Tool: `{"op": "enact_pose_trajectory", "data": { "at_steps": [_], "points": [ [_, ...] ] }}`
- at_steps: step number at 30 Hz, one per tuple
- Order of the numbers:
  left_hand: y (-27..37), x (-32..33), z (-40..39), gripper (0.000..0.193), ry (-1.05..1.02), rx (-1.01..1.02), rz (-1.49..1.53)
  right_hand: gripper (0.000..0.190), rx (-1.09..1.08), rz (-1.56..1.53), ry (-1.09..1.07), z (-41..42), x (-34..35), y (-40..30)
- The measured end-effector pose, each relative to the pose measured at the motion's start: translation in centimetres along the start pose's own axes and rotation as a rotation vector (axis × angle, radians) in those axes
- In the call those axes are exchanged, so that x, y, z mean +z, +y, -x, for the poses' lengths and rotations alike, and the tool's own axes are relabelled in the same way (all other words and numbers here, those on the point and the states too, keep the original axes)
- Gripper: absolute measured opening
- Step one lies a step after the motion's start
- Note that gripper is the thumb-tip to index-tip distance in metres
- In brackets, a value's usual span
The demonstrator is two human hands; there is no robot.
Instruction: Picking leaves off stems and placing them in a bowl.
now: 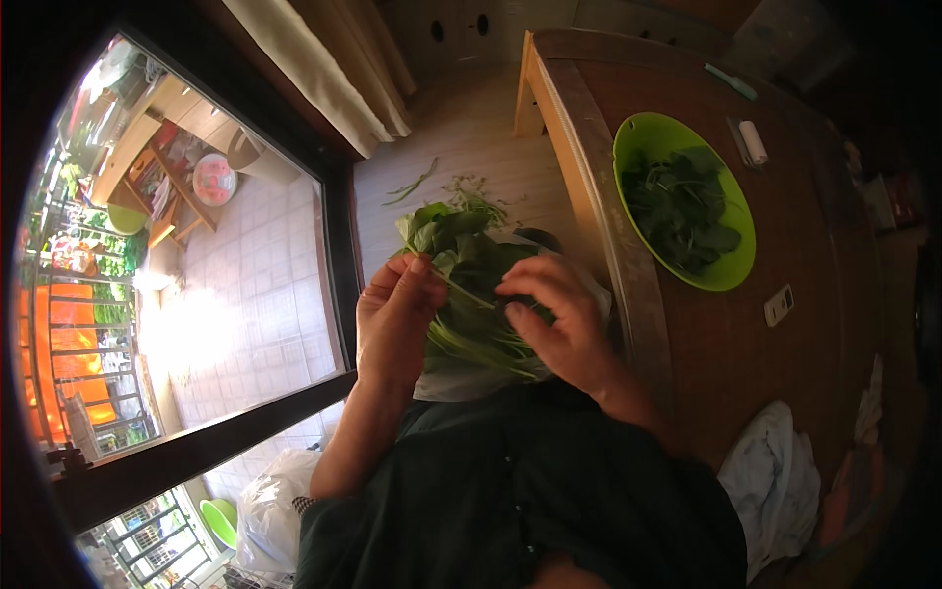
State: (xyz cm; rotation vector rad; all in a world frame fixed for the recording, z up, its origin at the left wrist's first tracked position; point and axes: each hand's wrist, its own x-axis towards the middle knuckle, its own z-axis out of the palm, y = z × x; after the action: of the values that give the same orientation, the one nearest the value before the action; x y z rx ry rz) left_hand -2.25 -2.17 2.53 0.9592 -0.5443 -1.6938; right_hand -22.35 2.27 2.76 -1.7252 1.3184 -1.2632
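Note:
My left hand [401,309] pinches the stem of a leafy green vegetable sprig [430,224] between thumb and fingers. To its right, my right hand [556,313] has its fingers apart and slightly curled, close to the lower end of that stem; whether it touches the stem I cannot tell. Beneath both hands, a bunch of long-stemmed leafy greens [478,342] lies on a pale plastic bag [460,386] at my lap. On the wooden table to the right, a bright green plastic basin [742,254] holds loose green leaves [681,206].
The wooden table [706,339] carries a green-handled tool [730,81], a white roll-shaped item [752,141], a small white device [779,305] and a crumpled cloth [773,478]. Plant trimmings [478,199] lie on the floor ahead. A dark-framed glass door [338,243] stands close at my left.

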Motion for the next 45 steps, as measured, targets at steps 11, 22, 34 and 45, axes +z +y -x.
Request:
{"op": "enact_pose_trajectory", "data": {
  "at_steps": [11, 22, 34, 45],
  "points": [
    [-0.1, 1.6, 1.2, 0.018, 0.030, 0.396, -0.401, 0.007, 0.019, -0.032, -0.038, 0.2, 1.0, 0.6],
    [2.1, 2.0, 1.5, 0.022, -0.383, 1.184, -1.596, 0.007, 0.077, -0.116, -0.046, 0.3, 0.7, 0.2],
    [1.1, 2.4, 1.4, 0.018, -0.491, 0.967, -1.376, 0.002, 0.187, -0.304, -0.082, 0.3, 0.0, -0.4],
    [1.6, 1.6, 1.6, 0.005, -0.270, 0.472, -0.964, 0.003, 0.303, -0.284, -0.101, 0.8, -0.1, 0.1]
  ]
}}
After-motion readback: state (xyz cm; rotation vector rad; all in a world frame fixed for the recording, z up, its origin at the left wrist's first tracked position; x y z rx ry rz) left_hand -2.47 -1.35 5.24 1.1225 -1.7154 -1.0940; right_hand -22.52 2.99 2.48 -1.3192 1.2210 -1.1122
